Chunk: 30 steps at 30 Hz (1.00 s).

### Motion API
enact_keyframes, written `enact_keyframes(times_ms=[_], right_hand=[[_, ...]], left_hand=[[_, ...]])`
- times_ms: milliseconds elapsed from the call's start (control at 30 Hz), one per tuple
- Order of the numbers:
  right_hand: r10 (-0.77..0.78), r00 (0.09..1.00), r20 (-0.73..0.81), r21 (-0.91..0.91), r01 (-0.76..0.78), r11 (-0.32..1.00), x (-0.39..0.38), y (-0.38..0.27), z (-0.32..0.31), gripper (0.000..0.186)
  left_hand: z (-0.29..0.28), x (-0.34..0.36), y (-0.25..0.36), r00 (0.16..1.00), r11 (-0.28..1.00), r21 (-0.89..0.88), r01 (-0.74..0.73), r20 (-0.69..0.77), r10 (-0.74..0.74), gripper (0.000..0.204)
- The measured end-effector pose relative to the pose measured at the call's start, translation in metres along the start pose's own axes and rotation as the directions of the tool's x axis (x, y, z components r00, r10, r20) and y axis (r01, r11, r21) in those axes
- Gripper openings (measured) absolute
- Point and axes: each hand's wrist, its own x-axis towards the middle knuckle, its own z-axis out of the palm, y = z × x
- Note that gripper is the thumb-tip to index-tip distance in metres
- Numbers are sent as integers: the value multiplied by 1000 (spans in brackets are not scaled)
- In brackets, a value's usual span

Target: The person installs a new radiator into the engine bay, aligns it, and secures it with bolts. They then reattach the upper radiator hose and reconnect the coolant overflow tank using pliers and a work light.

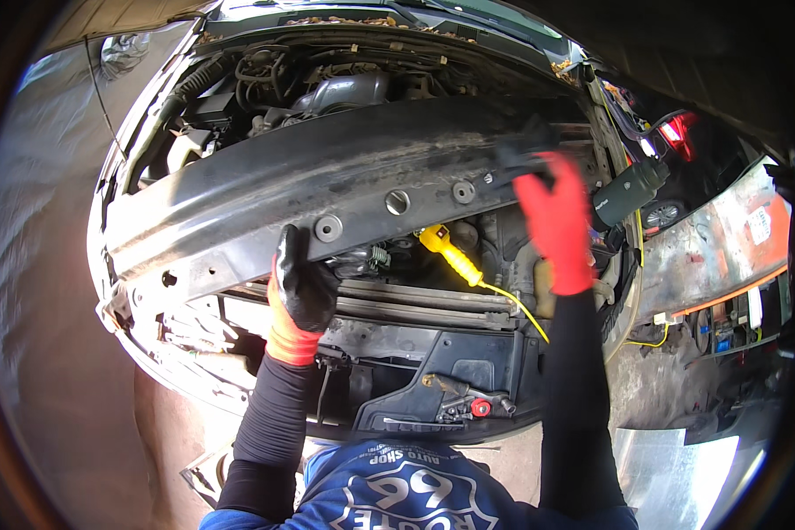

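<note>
A long black metal beam (265,190) with round holes lies slantwise across the open engine bay. My left hand (305,287), in a red glove with a black palm, grips the beam's near edge. Its thumb points up against the face, and its other fingers are partly hidden at the edge. My right hand (556,212), in a matching glove, is at the right end of the beam. Motion smears its dark fingertips, so I cannot tell whether they hold the beam. Below the beam, a yellow work light (450,254) on a yellow cord sits between my hands.
A ratchet and other small tools (468,399) lie on the black plastic panel (406,397) at the front. A dark green bottle (629,194) is beside my right hand. At the right are a worn painted panel (711,252) and another car (671,141).
</note>
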Motion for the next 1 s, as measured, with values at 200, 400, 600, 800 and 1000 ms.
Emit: enact_keyframes(times_ms=[200, 400, 600, 800, 1000], right_hand=[[-459, 875, 154, 170, 434, 885, -82, -109, 115, 25], [-271, 959, -84, -135, 259, 956, -25, 2, 73, 28], [194, 912, -361, -17, -214, 977, 28, 17, 47, 34], [-497, 868, 14, 285, 473, 834, -61, -145, 131, 26], [-457, 889, -38, 71, 458, 886, -11, -63, 102, 22]], left_hand=[[-5, -23, 29, 983, 980, -103, 173, -36, -177, 70], [-40, -16, 77, 996, 967, 253, 2, -90, 21, 73], [-45, -8, 90, 904, 574, -731, 369, 140, -403, 71], [-37, -18, 82, 988, 865, 494, -87, 157, 10, 56], [-59, -22, 77, 983, 971, 212, 110, -164, -76, 73]])
